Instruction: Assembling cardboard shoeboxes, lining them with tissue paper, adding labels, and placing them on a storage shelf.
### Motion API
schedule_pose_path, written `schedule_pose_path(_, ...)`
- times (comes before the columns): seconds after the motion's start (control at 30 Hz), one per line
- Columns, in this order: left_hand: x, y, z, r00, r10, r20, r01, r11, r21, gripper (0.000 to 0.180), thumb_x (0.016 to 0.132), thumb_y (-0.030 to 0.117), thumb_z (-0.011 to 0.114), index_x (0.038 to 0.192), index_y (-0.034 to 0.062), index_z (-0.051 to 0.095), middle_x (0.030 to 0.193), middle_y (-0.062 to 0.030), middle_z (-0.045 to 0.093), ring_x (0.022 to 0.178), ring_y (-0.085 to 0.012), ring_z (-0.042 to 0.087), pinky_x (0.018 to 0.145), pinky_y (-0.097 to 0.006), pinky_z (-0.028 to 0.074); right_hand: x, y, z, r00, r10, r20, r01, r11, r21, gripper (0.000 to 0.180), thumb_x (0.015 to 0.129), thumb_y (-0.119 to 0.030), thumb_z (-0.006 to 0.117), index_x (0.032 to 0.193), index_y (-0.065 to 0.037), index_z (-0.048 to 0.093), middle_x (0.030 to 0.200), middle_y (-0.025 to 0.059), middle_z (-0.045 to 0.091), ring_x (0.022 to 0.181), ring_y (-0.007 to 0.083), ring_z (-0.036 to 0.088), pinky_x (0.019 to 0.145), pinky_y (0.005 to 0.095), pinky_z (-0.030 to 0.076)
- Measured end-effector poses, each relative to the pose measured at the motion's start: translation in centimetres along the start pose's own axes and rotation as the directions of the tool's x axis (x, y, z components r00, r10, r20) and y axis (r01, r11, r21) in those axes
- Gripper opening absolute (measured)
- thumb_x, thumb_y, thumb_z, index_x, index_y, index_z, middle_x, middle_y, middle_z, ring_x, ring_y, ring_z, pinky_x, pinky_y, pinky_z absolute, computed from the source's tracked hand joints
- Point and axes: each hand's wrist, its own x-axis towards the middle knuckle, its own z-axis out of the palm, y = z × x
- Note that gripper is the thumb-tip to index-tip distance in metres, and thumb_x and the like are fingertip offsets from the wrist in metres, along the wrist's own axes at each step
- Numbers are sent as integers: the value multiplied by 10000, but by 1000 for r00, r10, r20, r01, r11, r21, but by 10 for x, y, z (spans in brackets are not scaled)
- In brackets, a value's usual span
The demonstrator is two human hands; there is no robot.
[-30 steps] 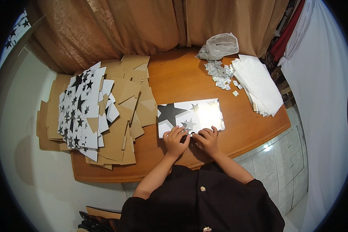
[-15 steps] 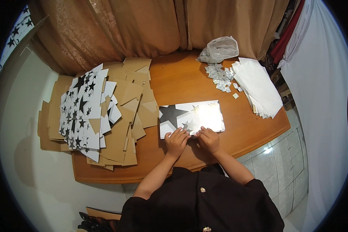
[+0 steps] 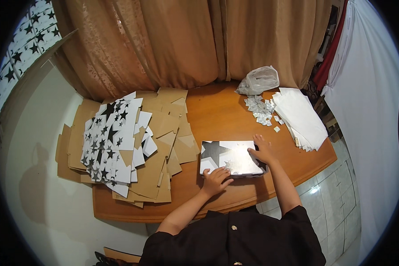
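Observation:
A shallow closed cardboard box (image 3: 235, 159), white with black and grey stars and a shiny top, lies flat on the wooden table (image 3: 217, 115) in front of me. My left hand (image 3: 216, 181) rests at its near edge left of the middle, fingers spread and tips on the lid. Over the right end reaches my right hand (image 3: 262, 150), fingers apart, with the thumb side on the lid and the longer fingers at the far right corner. Neither hand is wrapped around anything. The box's underside is hidden.
On the left lie piled flat brown cardboard pieces (image 3: 166, 133) with star-printed sheets (image 3: 108, 137) on top. Small square packets (image 3: 259, 108) lie loose at the back right, beside an open clear plastic bag (image 3: 261, 80) and a fanned stack of white paper (image 3: 301, 117).
My right hand has moved from the near edge to the box's right end. My left hand stays at the near edge, now flatter. The whole view has shifted.

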Motion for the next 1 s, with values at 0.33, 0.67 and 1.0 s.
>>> schedule_pose_path(0.33, -8, 29, -1, 942, -328, -66, 330, 943, 34, 300, 719, 417, 693, 896, 184, 626, 1180, -53, 491, 1155, -228, 402, 895, -465, 192, -81, 4, -23, 920, 378, -106, -358, 918, 169, 543, 599, -514, 753, 784, -10, 672, 726, 168, 656, 671, 285, 648, 619, 362, 503)
schedule_pose_path(0.67, -70, 46, 46, 634, -684, 361, 697, 301, -651, 755, 951, 350, 411, 1417, 6, -72, 1484, -185, 58, 1377, -268, 40, 1098, -322, 78, -91, 15, 61, 996, 82, 39, -90, 824, 559, 439, 753, -409, 672, 991, -40, 671, 783, 156, 672, 686, 211, 642, 622, 313, 483)
schedule_pose_path(1.0, -35, 144, -65, 722, -690, 55, 451, 408, -794, 857, 923, 209, 495, 1388, 10, -197, 1490, -121, -134, 1363, -195, -84, 1094, -307, 24, -163, -34, -5, 905, -414, -97, 172, 146, 974, 763, 717, -182, 661, 1350, 68, 316, 1313, 154, 433, 1202, 232, 419, 1011, 336, 307)
